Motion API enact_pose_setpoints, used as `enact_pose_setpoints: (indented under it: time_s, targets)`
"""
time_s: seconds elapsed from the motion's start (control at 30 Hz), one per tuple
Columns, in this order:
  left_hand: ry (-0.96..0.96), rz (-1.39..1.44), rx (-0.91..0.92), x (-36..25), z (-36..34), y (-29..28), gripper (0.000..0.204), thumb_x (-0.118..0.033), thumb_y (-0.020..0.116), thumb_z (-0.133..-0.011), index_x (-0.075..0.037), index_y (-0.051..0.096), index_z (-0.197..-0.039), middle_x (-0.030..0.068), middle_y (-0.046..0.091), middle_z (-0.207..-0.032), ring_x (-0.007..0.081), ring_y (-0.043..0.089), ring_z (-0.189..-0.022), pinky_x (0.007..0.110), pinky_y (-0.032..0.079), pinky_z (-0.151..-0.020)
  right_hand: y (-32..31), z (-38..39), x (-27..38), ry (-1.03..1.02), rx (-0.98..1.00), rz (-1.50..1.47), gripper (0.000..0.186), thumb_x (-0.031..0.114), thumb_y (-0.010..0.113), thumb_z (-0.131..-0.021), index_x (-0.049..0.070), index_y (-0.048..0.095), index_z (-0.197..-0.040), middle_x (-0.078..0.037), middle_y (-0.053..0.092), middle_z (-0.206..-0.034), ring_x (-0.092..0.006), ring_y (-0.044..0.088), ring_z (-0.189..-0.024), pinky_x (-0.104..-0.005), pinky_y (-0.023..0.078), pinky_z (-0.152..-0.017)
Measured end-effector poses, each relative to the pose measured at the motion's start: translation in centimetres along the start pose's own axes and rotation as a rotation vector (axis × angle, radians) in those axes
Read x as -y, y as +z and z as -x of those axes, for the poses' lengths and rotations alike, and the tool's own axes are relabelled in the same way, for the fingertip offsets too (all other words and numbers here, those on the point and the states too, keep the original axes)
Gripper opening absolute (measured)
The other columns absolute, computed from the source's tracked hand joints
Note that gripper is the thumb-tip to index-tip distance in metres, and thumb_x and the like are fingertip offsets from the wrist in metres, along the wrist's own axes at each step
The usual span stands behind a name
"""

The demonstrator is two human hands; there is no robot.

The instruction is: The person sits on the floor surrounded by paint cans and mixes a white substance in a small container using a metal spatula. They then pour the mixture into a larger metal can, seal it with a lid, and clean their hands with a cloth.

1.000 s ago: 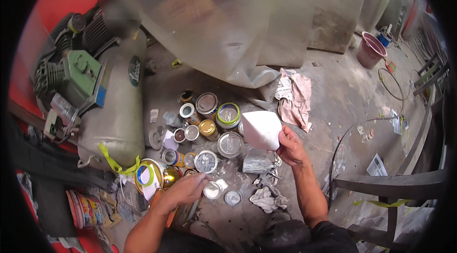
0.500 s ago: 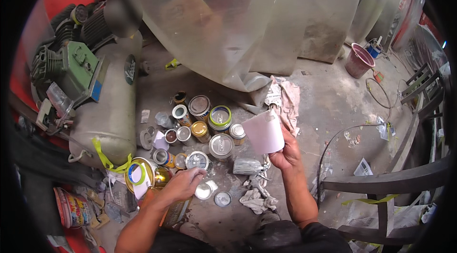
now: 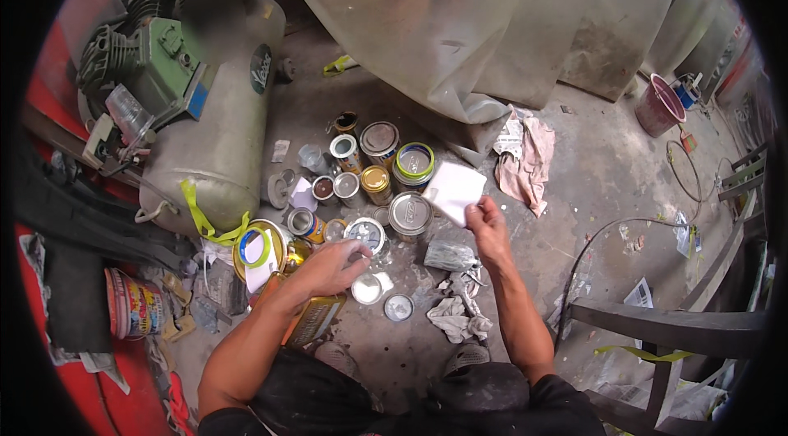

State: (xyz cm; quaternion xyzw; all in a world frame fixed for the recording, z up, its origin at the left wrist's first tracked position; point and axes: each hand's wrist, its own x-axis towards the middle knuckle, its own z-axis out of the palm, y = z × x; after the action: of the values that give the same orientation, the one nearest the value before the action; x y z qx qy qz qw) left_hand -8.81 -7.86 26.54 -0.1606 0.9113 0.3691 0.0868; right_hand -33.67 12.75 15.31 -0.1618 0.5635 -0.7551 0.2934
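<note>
My right hand [image 3: 486, 231] grips a white square of paper [image 3: 454, 188] by its lower right corner, holding it above the cluster of paint cans. My left hand [image 3: 343, 264] hovers with fingers loosely bent and apart, nothing visible in them, between a silver-rimmed can [image 3: 365, 231] and a small tub of white material [image 3: 367, 288]. Around them are a closed silver can [image 3: 410, 214], a gold-lidded can [image 3: 375, 179], a can ringed with green tape [image 3: 415, 159], a small clear cup [image 3: 399, 307] and a wrapped grey spray gun or similar object [image 3: 447, 255].
An air compressor [image 3: 197, 165] lies at the left. Hanging translucent plastic sheeting [image 3: 427, 18] fills the back, beside a pink cloth [image 3: 529, 165]. At the right are a dark frame [image 3: 657, 321], a hose [image 3: 624, 210] and a bucket [image 3: 659, 108].
My right hand has turned the white paper flatter and shifted it slightly. The fingers of my left hand look looser than before. The view has shifted, raising the cans in the picture.
</note>
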Motion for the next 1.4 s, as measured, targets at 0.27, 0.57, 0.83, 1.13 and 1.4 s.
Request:
enact_pose_setpoints:
  time_s: [0.27, 0.57, 0.83, 1.13, 1.4]
  targets:
    - [-0.276, 0.253, 0.045, 0.1, -1.2, 1.9, 0.037, -0.028, 0.06, -0.102, 0.0, 0.063, -0.126, 0.0183, 0.071, -0.114, 0.0289, 0.068, -0.106, 0.04, 0.051, -0.094, 7.1, 4.6, 3.5, -0.928, 0.084, 0.859, 0.025, 0.006, 0.072, -0.084, 0.007, 0.074, -0.11, -0.008, 0.07, -0.106, -0.0292, 0.064, -0.102, -0.0451, 0.05, -0.096]
    - [-0.048, 0.389, -0.067, 1.5, -1.3, 2.8, 0.042, -0.015, 0.064, -0.099, -0.003, 0.061, -0.138, 0.0135, 0.066, -0.137, 0.0234, 0.062, -0.125, 0.037, 0.047, -0.106, 7.8, 5.6, 1.7, -1.085, 0.171, 0.987, 0.046, 0.006, 0.071, -0.067, 0.01, 0.074, -0.113, -0.006, 0.069, -0.11, -0.0314, 0.058, -0.11, -0.0528, 0.048, -0.096]
    - [-0.062, 0.37, -0.063, 0.3, -1.3, 2.3, 0.041, -0.017, 0.066, -0.097, -0.005, 0.063, -0.136, 0.012, 0.069, -0.133, 0.0225, 0.065, -0.121, 0.036, 0.049, -0.103, 8.0, 5.8, 1.6, -1.063, 0.188, 0.953, 0.048, 0.002, 0.072, -0.065, 0.008, 0.072, -0.112, -0.007, 0.067, -0.109, -0.0315, 0.06, -0.105, -0.0513, 0.049, -0.092]
    - [-0.142, 0.461, -0.14, 2.6, -1.6, 3.6, 0.045, -0.02, 0.065, -0.101, 0.003, 0.055, -0.138, 0.0127, 0.066, -0.128, 0.0202, 0.062, -0.118, 0.035, 0.048, -0.103, 9.1, 6.3, 0.6, -0.762, 0.109, 0.672, 0.027, -0.002, 0.071, -0.082, 0.002, 0.07, -0.109, -0.013, 0.068, -0.093, -0.0309, 0.067, -0.084, -0.0383, 0.055, -0.073]
    - [-0.249, 0.303, -0.162, 1.5, -1.3, 2.9, 0.038, -0.028, 0.069, -0.1, 0.004, 0.067, -0.121, 0.0051, 0.073, -0.099, 0.0111, 0.065, -0.09, 0.03, 0.053, -0.083, 9.2, 6.3, -0.2, -0.392, 0.039, 0.503, 0.015, 0.006, 0.066, -0.098, -0.003, 0.069, -0.11, -0.015, 0.069, -0.082, -0.0221, 0.067, -0.068, -0.0325, 0.053, -0.063]
